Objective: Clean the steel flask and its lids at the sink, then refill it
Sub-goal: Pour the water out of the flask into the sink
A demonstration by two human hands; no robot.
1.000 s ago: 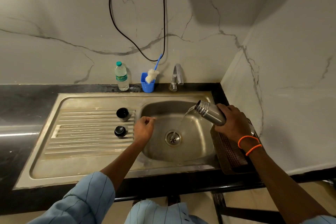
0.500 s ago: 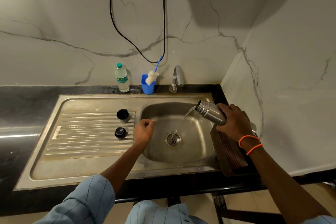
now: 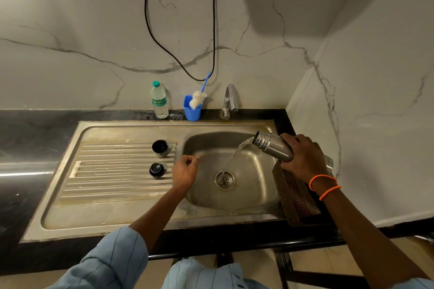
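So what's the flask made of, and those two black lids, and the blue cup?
The flask looks like brushed steel: grey, with soft reflections. The cup-shaped lid and the stopper lid look like glossy black plastic, though the cup-shaped lid's outside seems metallic. The blue cup is probably plastic: solid, even colour.

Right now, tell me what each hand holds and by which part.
The right hand grips the steel flask around its lower body, tilted and pouring into the sink. The left hand holds nothing, fingers loosely curled.
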